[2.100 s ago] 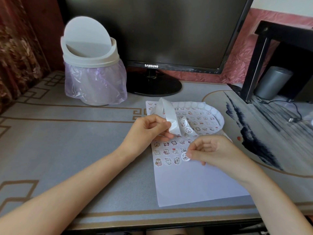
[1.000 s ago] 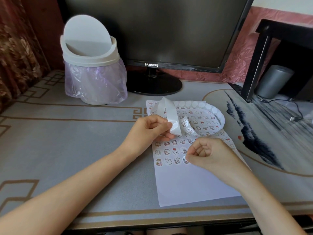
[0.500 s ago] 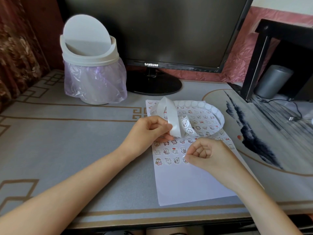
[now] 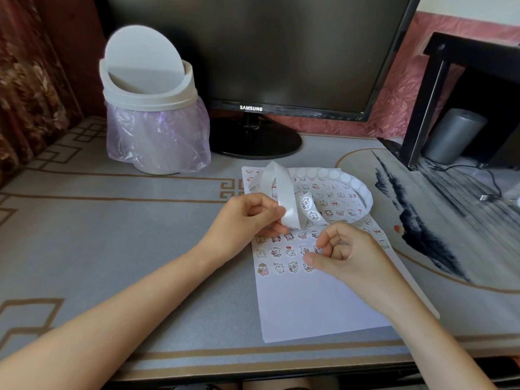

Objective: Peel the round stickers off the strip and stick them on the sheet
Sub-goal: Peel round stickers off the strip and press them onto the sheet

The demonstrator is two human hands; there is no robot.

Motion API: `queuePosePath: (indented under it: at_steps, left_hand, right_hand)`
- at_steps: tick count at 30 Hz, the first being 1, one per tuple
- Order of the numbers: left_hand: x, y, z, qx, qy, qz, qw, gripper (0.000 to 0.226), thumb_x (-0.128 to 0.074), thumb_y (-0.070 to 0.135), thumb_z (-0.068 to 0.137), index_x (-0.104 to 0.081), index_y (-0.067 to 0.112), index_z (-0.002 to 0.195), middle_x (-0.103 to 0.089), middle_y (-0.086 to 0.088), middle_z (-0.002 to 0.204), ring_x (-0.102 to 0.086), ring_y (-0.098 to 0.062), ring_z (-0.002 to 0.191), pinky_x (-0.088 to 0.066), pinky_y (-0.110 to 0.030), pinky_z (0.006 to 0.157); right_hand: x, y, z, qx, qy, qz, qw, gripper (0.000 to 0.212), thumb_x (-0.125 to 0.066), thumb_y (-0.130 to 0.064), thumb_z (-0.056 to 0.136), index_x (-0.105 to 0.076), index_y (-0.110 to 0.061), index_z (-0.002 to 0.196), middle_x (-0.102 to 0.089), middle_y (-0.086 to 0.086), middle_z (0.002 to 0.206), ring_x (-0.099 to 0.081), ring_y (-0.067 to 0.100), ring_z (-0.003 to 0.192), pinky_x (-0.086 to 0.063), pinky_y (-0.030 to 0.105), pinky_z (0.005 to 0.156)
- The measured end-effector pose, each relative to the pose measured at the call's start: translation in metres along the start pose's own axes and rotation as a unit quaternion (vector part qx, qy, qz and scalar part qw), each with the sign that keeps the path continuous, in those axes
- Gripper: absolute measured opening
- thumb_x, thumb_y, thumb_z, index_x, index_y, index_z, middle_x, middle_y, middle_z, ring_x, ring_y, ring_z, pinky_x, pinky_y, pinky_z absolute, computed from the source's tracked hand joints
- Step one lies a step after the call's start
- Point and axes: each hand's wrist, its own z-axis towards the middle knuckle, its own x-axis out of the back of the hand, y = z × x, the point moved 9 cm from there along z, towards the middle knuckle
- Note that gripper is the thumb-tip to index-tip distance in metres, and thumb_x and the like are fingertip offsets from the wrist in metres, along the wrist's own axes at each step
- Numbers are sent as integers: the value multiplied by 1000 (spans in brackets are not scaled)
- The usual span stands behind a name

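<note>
Strip [image 4: 287, 198] hangs over far half of sheet [image 4: 309, 305], looped: up from left hand [image 4: 247, 220], then arcing right and back near. Long axis follows that curve; next stickers [image 4: 306, 204] face right. Left hand pinches it near the free end. Right hand [image 4: 346, 254]: fingers curled, nothing held, thumb at end sticker [image 4: 308, 268] of near row. Risks: loop sags and a sticker grabs sheet early; light thumb pressure leaves an edge lifting.

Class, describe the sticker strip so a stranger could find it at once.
In front of the monitor lies a white sheet. The left hand holds the strip over it: a glossy white ribbon that curls up in loops, unlike the flat stickers.
</note>
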Motion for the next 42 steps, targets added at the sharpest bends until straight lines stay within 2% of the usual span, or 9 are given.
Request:
queuePosePath:
  at_steps: [5,11,17,23,29,34,36,39,42]
  left_hand:
    - [0,0,0,0,1,3,1000,13,-59,9,90,-61,-3,88,-72,-14,76,-71,-18,73,-58,-23,74]
    - [1,1,-1,-8,2,-2,1000,13,-58,9,90,-60,-4,89,-70,-18,78,-71,-19,72,-58,-25,72]
    - [2,9,-2,-37,6,10,999,13,-56,10,92,-59,1,84,-66,-8,67,-66,-10,62,-49,-20,48]
    - [3,13,-1,-58,9,-14,998,15,-55,12,92,-59,-3,88,-68,-15,74,-66,-14,65,-56,-26,57]
    - [5,16,-2,-69,15,-32,997,19,-55,12,93,-58,-6,91,-67,-17,75,-66,-15,64,-54,-24,57]
    - [0,17,-2,-71,-3,-12,997,28,-51,19,95,-62,-2,80,-66,-11,75,-67,-18,70,-55,-27,57]
    - [-3,15,-2,-68,-12,-6,998,31,-51,20,95,-62,-7,83,-66,-15,77,-68,-20,72,-56,-27,59]
    - [-4,13,-2,-69,-20,8,997,23,-57,12,90,-62,-10,92,-67,-20,81,-68,-18,73,-57,-26,63]
    - [-5,13,-2,-73,-23,13,997,18,-60,8,88,-62,-10,92,-67,-16,79,-68,-17,73,-57,-26,64]
  right_hand:
    - [1,2,2,1,-3,8,1000,20,-74,-7,76,-57,-18,74,-50,0,66,-42,14,56,-36,16,49]
    - [-4,-1,-2,-3,-49,14,999,23,-78,-4,70,-59,-12,78,-46,-2,62,-42,13,60,-38,10,53]
    - [-1,-12,0,1,-35,45,998,9,-68,-7,82,-60,-9,86,-56,0,69,-46,7,46,-37,10,43]
    - [6,-43,10,94,47,17,994,15,-72,-13,80,-62,-22,85,-66,-4,85,-57,7,55,-37,9,48]
    - [2,-48,16,132,77,-35,988,18,-72,-14,80,-63,-29,82,-65,-12,80,-58,7,54,-45,20,56]
    - [6,-48,16,141,86,-4,986,14,-72,-12,81,-66,-24,82,-63,-20,65,-56,6,55,-46,23,56]
    - [8,-48,16,145,92,6,985,13,-72,-12,81,-68,-24,82,-63,-20,64,-57,13,58,-48,28,60]
    - [9,-48,15,152,94,12,984,16,-71,-12,81,-68,-27,81,-64,-17,66,-59,22,63,-50,35,65]
    - [9,-48,15,158,93,12,983,17,-71,-11,81,-68,-27,84,-66,-16,70,-59,15,60,-51,34,64]
